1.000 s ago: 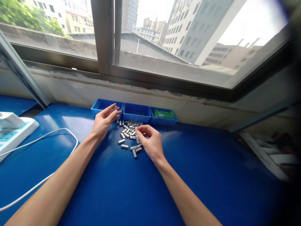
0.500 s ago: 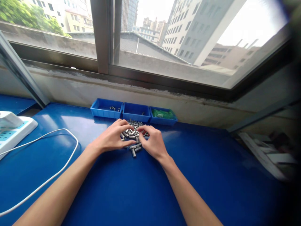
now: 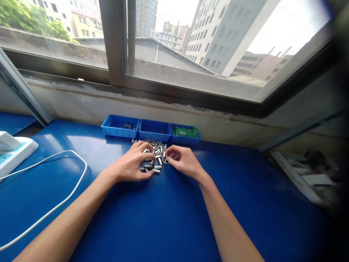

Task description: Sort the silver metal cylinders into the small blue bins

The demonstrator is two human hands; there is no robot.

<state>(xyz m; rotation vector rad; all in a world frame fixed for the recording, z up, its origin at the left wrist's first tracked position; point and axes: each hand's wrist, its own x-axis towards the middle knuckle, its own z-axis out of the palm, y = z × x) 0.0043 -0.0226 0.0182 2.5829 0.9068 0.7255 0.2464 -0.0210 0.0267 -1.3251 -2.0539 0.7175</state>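
Note:
A loose pile of small silver metal standoffs (image 3: 157, 150) lies on the blue table. My left hand (image 3: 133, 162) curves around the pile's left and near side, thumb and fingers spread apart, with several pieces between them. On the pile's right edge is my right hand (image 3: 183, 160), its fingers curled and the thumb tip close to the index fingertip. Whatever is between those tips, if anything, is too small to make out. Just behind the pile stand a left blue bin (image 3: 120, 131) with several small metal parts in it and a middle blue bin (image 3: 155, 136) with a small dark piece.
A right blue bin (image 3: 188, 139) holds a green plastic bag (image 3: 187, 131). To the left are a white power strip (image 3: 20, 154) and a looping white cable (image 3: 86, 163). Behind the bins runs a wall below the window frame (image 3: 191, 94).
My left hand has come down from over the left bin to the pile. Pieces at the near side have shifted and sit closer together. My right hand has moved slightly right.

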